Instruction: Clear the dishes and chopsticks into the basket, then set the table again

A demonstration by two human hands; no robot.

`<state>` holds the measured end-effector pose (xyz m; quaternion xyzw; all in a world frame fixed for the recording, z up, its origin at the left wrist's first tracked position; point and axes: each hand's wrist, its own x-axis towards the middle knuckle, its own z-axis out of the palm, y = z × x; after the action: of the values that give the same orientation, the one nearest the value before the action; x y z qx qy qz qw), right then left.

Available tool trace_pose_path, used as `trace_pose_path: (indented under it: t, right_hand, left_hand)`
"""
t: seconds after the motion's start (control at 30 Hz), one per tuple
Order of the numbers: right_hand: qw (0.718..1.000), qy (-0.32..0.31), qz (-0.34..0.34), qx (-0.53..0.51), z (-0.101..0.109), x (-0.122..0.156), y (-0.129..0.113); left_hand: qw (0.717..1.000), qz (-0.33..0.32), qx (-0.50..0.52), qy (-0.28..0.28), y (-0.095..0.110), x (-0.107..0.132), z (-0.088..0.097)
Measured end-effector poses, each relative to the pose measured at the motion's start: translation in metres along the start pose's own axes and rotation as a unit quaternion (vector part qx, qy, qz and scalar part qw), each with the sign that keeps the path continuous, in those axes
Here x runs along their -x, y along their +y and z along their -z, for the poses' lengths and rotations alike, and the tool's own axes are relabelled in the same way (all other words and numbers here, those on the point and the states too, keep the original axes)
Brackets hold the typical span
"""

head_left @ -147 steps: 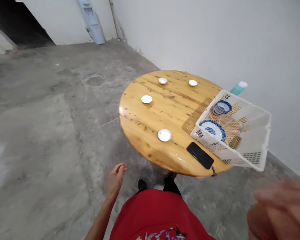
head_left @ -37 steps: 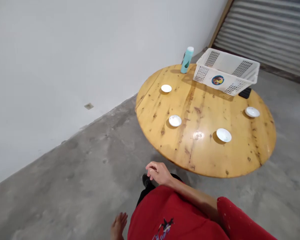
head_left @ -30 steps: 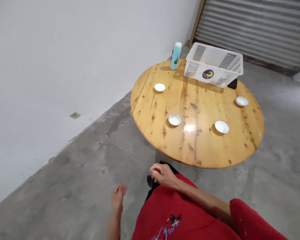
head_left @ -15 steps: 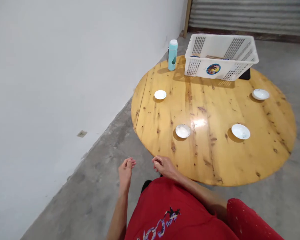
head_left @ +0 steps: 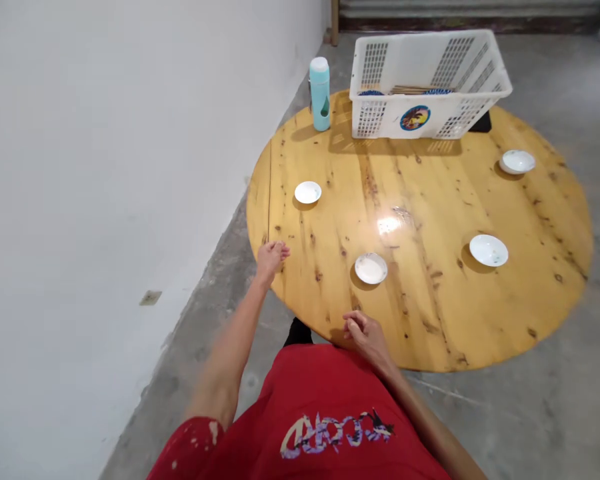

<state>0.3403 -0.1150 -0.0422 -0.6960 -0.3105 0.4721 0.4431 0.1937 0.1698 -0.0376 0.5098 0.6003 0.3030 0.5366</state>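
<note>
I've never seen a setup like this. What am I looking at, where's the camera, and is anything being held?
There's no machine here, only a person in a red shirt. The camera sits on their head, looking forward and down. The left hand and right hand are loosely curled; nothing shows in either. On the round wooden table are four small white dishes, a turquoise bottle and a white basket. Thin sticks and blue-patterned ware show inside it.

The white basket [head_left: 391, 124] partly hides the blue-patterned dishes [head_left: 439, 91] and a flat black object [head_left: 483, 123].
</note>
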Motion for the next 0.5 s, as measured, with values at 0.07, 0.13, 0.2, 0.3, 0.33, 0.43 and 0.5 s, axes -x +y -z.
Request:
trace_pose_path:
  t: [0.07, 0.13, 0.2, 0.3, 0.33, 0.43, 0.5]
  right_hand:
    - [0.998, 0.053, -0.026, -0.022, -0.006, -0.002, 0.0]
    - [0.991, 0.112, -0.05, -0.051, -0.015, -0.005, -0.003]
    - [0.979, 0.175, -0.073, -0.077, -0.029, -0.009, -0.007]
    - [0.958, 0.248, -0.104, -0.1, -0.055, -0.015, -0.017]
    - [0.954, 0.262, -0.111, -0.099, -0.064, -0.016, -0.021]
    - [0.951, 0.271, -0.127, -0.077, -0.084, -0.018, -0.029]
    - [0.952, 0.263, -0.143, -0.066, -0.091, -0.02, -0.03]
  left_hand:
    - [1.0, -0.002, -0.007, -0.023, 0.012, -0.04, -0.009]
    - [0.999, -0.005, -0.012, -0.045, 0.022, -0.078, -0.019]
    - [0.998, -0.01, -0.022, -0.065, 0.031, -0.113, -0.028]
    - [0.994, -0.015, -0.05, -0.092, 0.042, -0.157, -0.043]
    - [0.993, -0.015, -0.063, -0.101, 0.044, -0.168, -0.047]
    - [0.986, -0.009, -0.115, -0.122, 0.047, -0.192, -0.06]
    - [0.979, -0.015, -0.148, -0.136, 0.046, -0.203, -0.068]
